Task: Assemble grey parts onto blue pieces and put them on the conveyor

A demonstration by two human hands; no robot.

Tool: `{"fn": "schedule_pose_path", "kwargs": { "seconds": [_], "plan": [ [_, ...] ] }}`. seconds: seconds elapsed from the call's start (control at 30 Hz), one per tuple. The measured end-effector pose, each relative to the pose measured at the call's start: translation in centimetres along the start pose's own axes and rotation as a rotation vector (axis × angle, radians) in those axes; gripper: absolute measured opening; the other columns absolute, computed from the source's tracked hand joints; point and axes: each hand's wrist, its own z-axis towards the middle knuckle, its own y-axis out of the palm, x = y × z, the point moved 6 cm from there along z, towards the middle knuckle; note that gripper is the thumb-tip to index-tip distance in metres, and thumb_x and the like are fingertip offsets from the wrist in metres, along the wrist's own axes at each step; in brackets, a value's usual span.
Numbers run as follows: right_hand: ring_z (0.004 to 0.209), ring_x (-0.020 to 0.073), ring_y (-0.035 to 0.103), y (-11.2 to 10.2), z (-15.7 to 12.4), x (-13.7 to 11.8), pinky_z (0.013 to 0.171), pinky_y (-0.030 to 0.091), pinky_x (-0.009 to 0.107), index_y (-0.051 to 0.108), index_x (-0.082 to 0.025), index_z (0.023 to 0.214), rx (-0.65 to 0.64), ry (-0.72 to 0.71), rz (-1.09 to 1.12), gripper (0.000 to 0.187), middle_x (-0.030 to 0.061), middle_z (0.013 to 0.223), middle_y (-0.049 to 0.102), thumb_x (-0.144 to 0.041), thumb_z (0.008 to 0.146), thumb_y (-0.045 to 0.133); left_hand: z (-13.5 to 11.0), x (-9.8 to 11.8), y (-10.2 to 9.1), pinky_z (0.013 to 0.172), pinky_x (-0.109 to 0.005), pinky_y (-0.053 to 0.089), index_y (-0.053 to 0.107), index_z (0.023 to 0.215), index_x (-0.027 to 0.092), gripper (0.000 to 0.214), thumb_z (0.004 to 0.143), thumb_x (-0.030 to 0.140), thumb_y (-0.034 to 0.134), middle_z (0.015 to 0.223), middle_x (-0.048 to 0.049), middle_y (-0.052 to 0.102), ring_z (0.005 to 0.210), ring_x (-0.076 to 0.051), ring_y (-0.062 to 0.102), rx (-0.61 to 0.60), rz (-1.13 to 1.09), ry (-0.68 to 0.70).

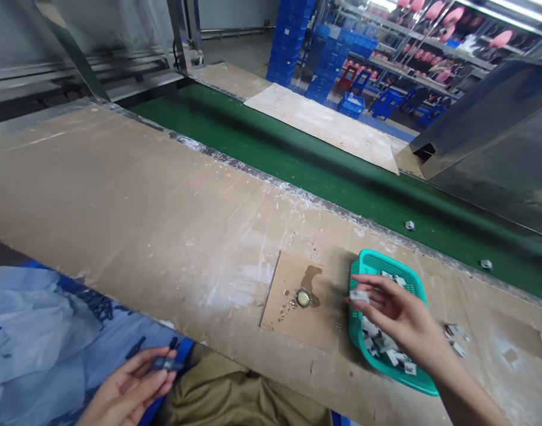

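Right hand [399,316] over teal plastic mesh basket [367,263] of small grey-white clips, fingers part-curled, pinching one clip [358,296] at fingertips. Left hand [129,390] low over blue plastic sheet [40,337], loosely pinching small dark blue part [167,363]. Risk: light fingertip pinch, clip may drop onto scuffed brown bench [164,225]

text: none legible | labels: none | distant shelves possibly too blurred

The scene is viewed from a single head-worn camera, aimed forward and down, close over the counter [164,225] toward the green conveyor belt [297,160].
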Motion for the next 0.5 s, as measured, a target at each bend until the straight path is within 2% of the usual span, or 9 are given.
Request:
{"fn": "schedule_pose_path", "kwargs": {
  "seconds": [0.07, 0.13, 0.2, 0.27, 0.33, 0.4, 0.43, 0.5],
  "plan": [
    [0.081, 0.0197, 0.065, 2.4, 0.6, -0.9, 0.074, 0.053, 0.032, 0.056, -0.020, 0.093, -0.091, -0.068, -0.033, 0.021, 0.0058, 0.086, 0.064, -0.032, 0.077, 0.062, -1.4, 0.9, 3.0, 0.060, -0.022, 0.057, 0.070, 0.070, 0.018, 0.041, 0.034, 0.020, 0.089, 0.081, -0.0048, 0.069, 0.067, -0.020, 0.064, -0.093, -0.076, 0.036],
    [0.079, 0.0189, 0.064, 4.4, 1.1, -1.6, 0.071, 0.053, 0.031, 0.058, -0.020, 0.092, -0.166, -0.157, -0.142, 0.014, 0.0065, 0.087, 0.064, -0.030, 0.081, 0.056, -2.4, 1.3, 6.1, 0.062, -0.025, 0.056, 0.069, 0.069, 0.016, 0.034, 0.043, 0.032, 0.087, 0.079, -0.0064, 0.068, 0.070, -0.022, 0.064, -0.214, -0.165, 0.054],
    [0.082, 0.0193, 0.063, 5.6, 1.4, -2.2, 0.071, 0.052, 0.032, 0.060, -0.020, 0.100, -0.188, -0.265, -0.277, 0.019, 0.0084, 0.093, 0.063, -0.026, 0.084, 0.051, -2.9, 1.1, 8.7, 0.063, -0.025, 0.055, 0.069, 0.069, 0.017, 0.028, 0.055, 0.038, 0.081, 0.078, -0.0061, 0.067, 0.072, -0.022, 0.063, -0.306, -0.208, 0.072],
    [0.087, 0.0204, 0.061, 6.3, 1.4, -2.5, 0.075, 0.051, 0.035, 0.059, -0.021, 0.110, -0.186, -0.348, -0.389, 0.027, 0.0097, 0.099, 0.062, -0.024, 0.086, 0.046, -3.1, 1.0, 10.8, 0.065, -0.024, 0.053, 0.069, 0.072, 0.017, 0.022, 0.061, 0.032, 0.079, 0.080, -0.0055, 0.067, 0.072, -0.020, 0.063, -0.367, -0.175, 0.135],
    [0.085, 0.0204, 0.061, 6.5, 1.4, -2.6, 0.074, 0.051, 0.035, 0.058, -0.020, 0.113, -0.164, -0.389, -0.472, 0.029, 0.0093, 0.095, 0.063, -0.022, 0.086, 0.046, -3.1, 0.8, 12.5, 0.068, -0.023, 0.051, 0.068, 0.084, 0.018, 0.025, 0.062, 0.025, 0.078, 0.093, -0.0058, 0.065, 0.075, -0.018, 0.063, -0.404, -0.135, 0.210],
    [0.077, 0.0194, 0.062, 6.8, 1.3, -2.4, 0.069, 0.051, 0.033, 0.059, -0.019, 0.106, -0.156, -0.398, -0.522, 0.025, 0.0079, 0.088, 0.064, -0.021, 0.085, 0.047, -2.9, 0.2, 13.7, 0.073, -0.024, 0.050, 0.065, 0.098, 0.022, 0.037, 0.063, 0.021, 0.078, 0.107, -0.0060, 0.061, 0.077, -0.016, 0.062, -0.428, -0.143, 0.219],
    [0.073, 0.0188, 0.061, 6.9, 1.3, -2.2, 0.066, 0.051, 0.032, 0.060, -0.019, 0.101, -0.155, -0.398, -0.536, 0.021, 0.0073, 0.085, 0.064, -0.021, 0.084, 0.047, -2.8, -0.2, 14.1, 0.076, -0.024, 0.049, 0.063, 0.103, 0.023, 0.043, 0.063, 0.020, 0.078, 0.110, -0.0060, 0.060, 0.079, -0.016, 0.061, -0.441, -0.160, 0.197],
    [0.072, 0.0183, 0.061, 7.1, 1.2, -2.0, 0.065, 0.050, 0.031, 0.060, -0.019, 0.093, -0.155, -0.400, -0.548, 0.016, 0.0069, 0.083, 0.064, -0.020, 0.084, 0.046, -2.5, -1.0, 14.8, 0.078, -0.024, 0.047, 0.063, 0.106, 0.021, 0.046, 0.063, 0.021, 0.079, 0.101, -0.0065, 0.062, 0.082, -0.015, 0.060, -0.470, -0.197, 0.142]
  ]
}}
